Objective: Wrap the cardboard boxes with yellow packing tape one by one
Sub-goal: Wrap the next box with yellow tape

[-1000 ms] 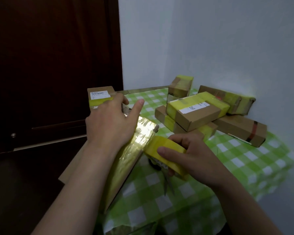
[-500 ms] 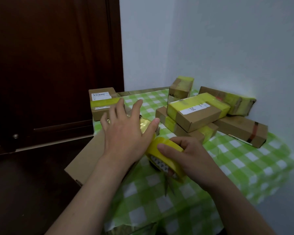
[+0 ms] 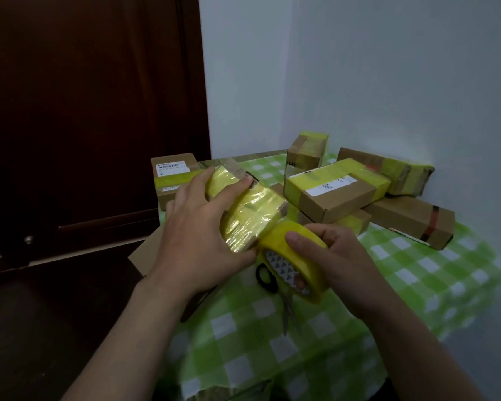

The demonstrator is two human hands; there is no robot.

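From the head view we see a flat cardboard box (image 3: 250,208), its end sheathed in glossy, crinkled yellow tape, gripped by our left hand (image 3: 197,235) at the green-checked surface's (image 3: 417,285) left edge. Our right hand (image 3: 340,266) clasps the smooth round tape roll (image 3: 275,240), which touches the box's near corner.

Labels (image 3: 330,185) on cardboard boxes (image 3: 339,204) illegible.

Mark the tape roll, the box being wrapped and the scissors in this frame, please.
tape roll (image 3: 274,237): head view, yellow outer band, upper left part.
box being wrapped (image 3: 252,212): head view, its shiny taped top face.
scissors (image 3: 287,314): head view, blades below the roll.
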